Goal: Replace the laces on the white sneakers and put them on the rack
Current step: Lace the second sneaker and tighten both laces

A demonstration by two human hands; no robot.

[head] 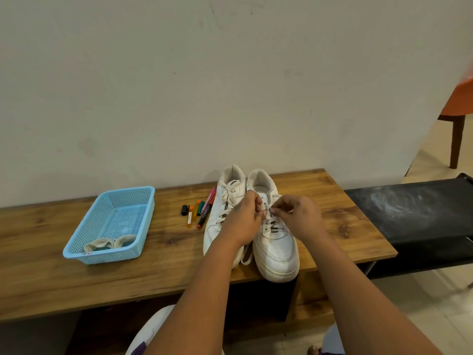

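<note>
A blue basket [110, 224] sits well left of the sneakers on the wooden worktop [51, 265]. Old laces [110, 244] lie bunched in its near corner, and a small red mark is written on its near rim, too small to read. Between the basket and the sneakers lies a cluster of markers [201, 211], with a black cap beside them; print on one orange barrel cannot be made out.

The two white sneakers stand side by side, touching, toes toward the person. The left sneaker [222, 213] is laced, its toe hidden behind the left forearm. The right sneaker [275, 242] has its toe at the worktop's near edge. No brand shows on either.

Both hands meet over the right sneaker's upper eyelets. The left hand [243, 221] has its fingers curled, pinching the lace [268, 211]; the right hand [299, 216] pinches it too, from the other side. The hands hide most of the knot area. A loose lace end trails down between the toes.

Right of the sneakers, a black rack [414, 213] adjoins the worktop, cut off by the frame edge. Beyond it, an orange chair [458, 103] is partly out of view.
</note>
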